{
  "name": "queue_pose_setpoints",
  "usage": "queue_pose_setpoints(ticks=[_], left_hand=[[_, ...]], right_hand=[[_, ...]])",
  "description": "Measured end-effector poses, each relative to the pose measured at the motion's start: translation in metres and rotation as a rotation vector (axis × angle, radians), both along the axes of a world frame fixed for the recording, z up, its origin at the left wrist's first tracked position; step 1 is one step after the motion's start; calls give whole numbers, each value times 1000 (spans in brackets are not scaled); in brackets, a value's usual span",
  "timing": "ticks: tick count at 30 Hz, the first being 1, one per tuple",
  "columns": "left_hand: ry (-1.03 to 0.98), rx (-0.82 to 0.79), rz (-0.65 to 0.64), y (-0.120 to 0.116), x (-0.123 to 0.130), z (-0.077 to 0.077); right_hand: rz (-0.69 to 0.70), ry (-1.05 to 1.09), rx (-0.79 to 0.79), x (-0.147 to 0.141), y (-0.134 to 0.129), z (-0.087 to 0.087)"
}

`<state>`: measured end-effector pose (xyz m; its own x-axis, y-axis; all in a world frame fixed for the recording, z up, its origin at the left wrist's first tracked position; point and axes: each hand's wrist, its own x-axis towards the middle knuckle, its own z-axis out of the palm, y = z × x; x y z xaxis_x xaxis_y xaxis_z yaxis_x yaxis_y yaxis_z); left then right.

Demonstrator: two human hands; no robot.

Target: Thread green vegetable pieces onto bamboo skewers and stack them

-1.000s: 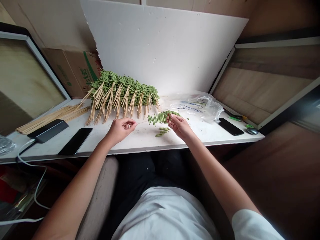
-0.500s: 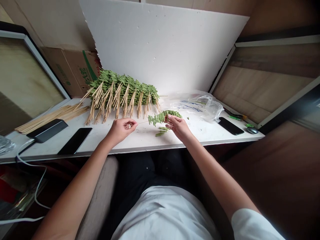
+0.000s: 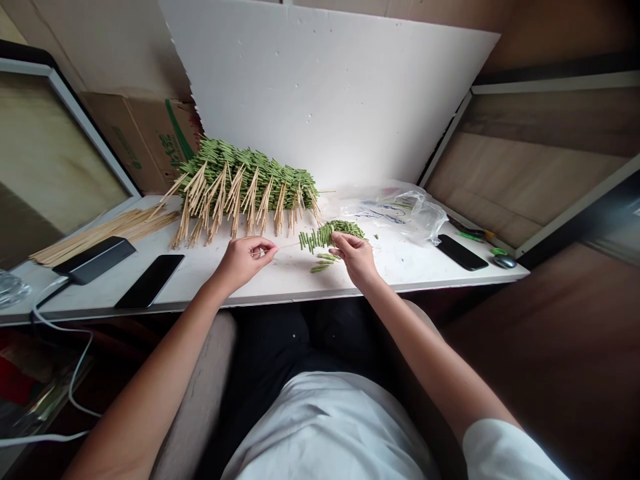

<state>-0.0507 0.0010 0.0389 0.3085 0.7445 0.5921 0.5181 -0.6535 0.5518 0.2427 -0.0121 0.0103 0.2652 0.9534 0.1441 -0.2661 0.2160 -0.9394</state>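
Observation:
My left hand [image 3: 249,260] is closed around the bare end of a thin bamboo skewer [image 3: 287,246]. Several cut green bean pieces [image 3: 315,239] sit side by side across the skewer's far part. At that end my right hand [image 3: 356,257] pinches, thumb and fingers together, on a green bean piece mostly hidden by the fingertips. Behind the right hand lies a small heap of loose bean pieces [image 3: 353,229], and a few more pieces [image 3: 324,264] rest on the table below the skewer.
On the white table [image 3: 280,283], a large stack of filled skewers [image 3: 250,180] stands at the back left. Bare skewers [image 3: 105,233], a black stand [image 3: 95,259] and a phone [image 3: 150,282] lie left. A plastic bag [image 3: 420,213], another phone [image 3: 463,252] and a mouse [image 3: 504,261] are right.
My right hand has turned and its fingers have closed at the skewer's far end. The skewer with its bean pieces has shifted slightly to the right. My left hand keeps its hold.

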Motion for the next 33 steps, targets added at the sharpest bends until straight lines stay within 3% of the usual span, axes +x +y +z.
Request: queue_pose_setpoints(ticks=[3, 8, 14, 21, 26, 33], left_hand=[[-3, -2, -1, 0, 1, -1], [-10, -30, 3, 0, 3, 0], [-28, -100, -2, 4, 0, -3], [188, -173, -48, 3, -13, 10], [324, -63, -3, -4, -14, 19], [70, 23, 121, 16, -28, 16]], right_hand=[[-19, 40, -14, -4, 0, -3], [82, 126, -57, -5, -2, 1], [121, 9, -18, -4, -8, 8], [35, 10, -62, 7, -5, 17], [60, 0, -49, 12, -6, 24], [17, -237, -38, 27, 6, 22]])
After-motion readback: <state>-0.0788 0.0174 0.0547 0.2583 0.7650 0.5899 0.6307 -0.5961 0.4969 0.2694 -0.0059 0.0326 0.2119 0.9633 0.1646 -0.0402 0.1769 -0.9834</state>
